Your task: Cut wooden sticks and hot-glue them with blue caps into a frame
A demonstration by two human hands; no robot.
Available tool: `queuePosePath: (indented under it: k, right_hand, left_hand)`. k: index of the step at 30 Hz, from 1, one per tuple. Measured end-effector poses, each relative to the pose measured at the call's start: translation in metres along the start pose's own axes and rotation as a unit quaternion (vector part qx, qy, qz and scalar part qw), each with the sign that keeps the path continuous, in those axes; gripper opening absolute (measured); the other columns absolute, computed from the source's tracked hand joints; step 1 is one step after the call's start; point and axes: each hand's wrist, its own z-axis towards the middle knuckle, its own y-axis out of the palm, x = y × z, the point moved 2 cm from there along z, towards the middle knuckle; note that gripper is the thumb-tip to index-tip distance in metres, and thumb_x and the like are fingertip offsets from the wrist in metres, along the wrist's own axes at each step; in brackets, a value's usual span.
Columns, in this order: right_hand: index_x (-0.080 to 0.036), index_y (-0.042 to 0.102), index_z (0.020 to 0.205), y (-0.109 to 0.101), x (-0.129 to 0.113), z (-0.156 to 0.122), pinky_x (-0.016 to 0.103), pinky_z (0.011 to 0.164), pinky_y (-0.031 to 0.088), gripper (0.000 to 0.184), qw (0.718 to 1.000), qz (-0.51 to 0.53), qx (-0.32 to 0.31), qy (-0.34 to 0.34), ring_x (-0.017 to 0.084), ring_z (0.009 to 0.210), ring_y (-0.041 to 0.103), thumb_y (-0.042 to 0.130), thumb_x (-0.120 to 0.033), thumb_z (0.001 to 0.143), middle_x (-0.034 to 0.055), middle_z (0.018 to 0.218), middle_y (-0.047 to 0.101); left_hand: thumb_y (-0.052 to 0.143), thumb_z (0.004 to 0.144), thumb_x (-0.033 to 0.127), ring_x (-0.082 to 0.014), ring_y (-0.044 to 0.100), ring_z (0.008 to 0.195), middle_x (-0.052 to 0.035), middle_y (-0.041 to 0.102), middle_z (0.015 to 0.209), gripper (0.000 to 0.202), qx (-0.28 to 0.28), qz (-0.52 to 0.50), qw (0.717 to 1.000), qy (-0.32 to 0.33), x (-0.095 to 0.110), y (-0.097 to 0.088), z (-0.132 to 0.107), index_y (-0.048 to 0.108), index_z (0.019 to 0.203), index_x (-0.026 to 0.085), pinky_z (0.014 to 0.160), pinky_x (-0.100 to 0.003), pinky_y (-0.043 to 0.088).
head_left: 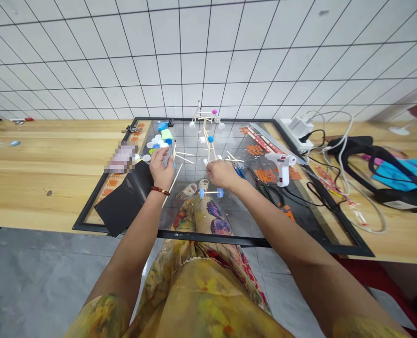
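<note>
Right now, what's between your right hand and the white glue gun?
The head view shows thin blue sticks, too small to name exactly, lying between your right hand and the glue gun.

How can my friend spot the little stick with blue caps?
On the wooden table, find the black-framed glass panel. Below the right hand lies a short stick with a blue cap on each end, unlike the taller stick models.

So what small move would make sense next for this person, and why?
Perhaps the right hand should pick up the wooden axle with blue bottle-cap wheels. It lies just below that hand on the clear sheet, looks within easy reach, and nothing appears to be in the way.
</note>
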Motion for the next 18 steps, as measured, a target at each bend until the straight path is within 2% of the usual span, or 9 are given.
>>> queuePosePath:
  k: [4,8,12,14,15,18]
  right_hand:
    - [-0.014,0.062,0.103,-0.023,0.008,-0.012,0.033,0.084,0.040,0.031,0.997,0.025,0.069,-0.004,0.024,0.098,0.058,0.035,-0.026,0.093,0.0152,0.106,0.067]
    - [-0.022,0.050,0.075,-0.054,0.031,-0.036,0.030,0.069,0.037,0.025,0.967,0.122,0.222,0.010,0.020,0.074,0.052,0.034,-0.031,0.092,0.0065,0.076,0.059]
    - [-0.024,0.030,0.058,-0.075,0.059,-0.069,0.028,0.055,0.027,0.040,0.935,0.219,0.278,0.038,0.013,0.054,0.034,0.041,-0.042,0.092,-0.0027,0.054,0.034]
    - [-0.023,0.031,0.056,-0.079,0.077,-0.085,0.028,0.053,0.024,0.045,0.918,0.258,0.291,0.077,0.010,0.052,0.029,0.045,-0.046,0.091,-0.0046,0.051,0.028]
    - [-0.022,0.036,0.056,-0.080,0.086,-0.092,0.028,0.052,0.024,0.044,0.913,0.270,0.289,0.101,0.010,0.051,0.028,0.048,-0.047,0.090,-0.0052,0.050,0.029]
    - [-0.019,0.057,0.065,-0.078,0.109,-0.111,0.027,0.055,0.029,0.034,0.909,0.281,0.263,0.160,0.010,0.053,0.037,0.056,-0.046,0.085,-0.0039,0.051,0.043]
  left_hand:
    - [0.060,0.078,0.013,-0.0166,0.063,0.093,-0.0071,0.065,0.107,0.030,-0.007,0.002,1.000,-0.003,0.003,-0.001,0.001,0.067,0.106,0.017,0.086,-0.032,0.054]
    - [0.059,0.078,0.013,-0.0163,0.063,0.094,-0.0075,0.064,0.109,0.030,0.000,-0.004,1.000,-0.028,0.004,-0.004,0.003,0.066,0.107,0.017,0.086,-0.031,0.054]
    - [0.059,0.077,0.014,-0.0153,0.063,0.091,-0.0065,0.064,0.108,0.030,0.006,0.001,0.998,-0.058,0.004,-0.007,0.005,0.066,0.106,0.017,0.083,-0.029,0.053]
    - [0.059,0.077,0.014,-0.0155,0.063,0.091,-0.0067,0.064,0.107,0.029,0.007,-0.001,0.998,-0.058,0.005,-0.007,0.005,0.066,0.106,0.017,0.082,-0.029,0.053]
    - [0.059,0.078,0.015,-0.0157,0.062,0.091,-0.0068,0.064,0.107,0.029,0.007,-0.003,0.998,-0.055,0.006,-0.008,0.005,0.066,0.106,0.017,0.082,-0.030,0.053]
    - [0.059,0.079,0.016,-0.0162,0.062,0.093,-0.0069,0.064,0.109,0.028,0.006,-0.013,0.999,-0.043,0.008,-0.008,0.005,0.066,0.106,0.017,0.084,-0.030,0.052]
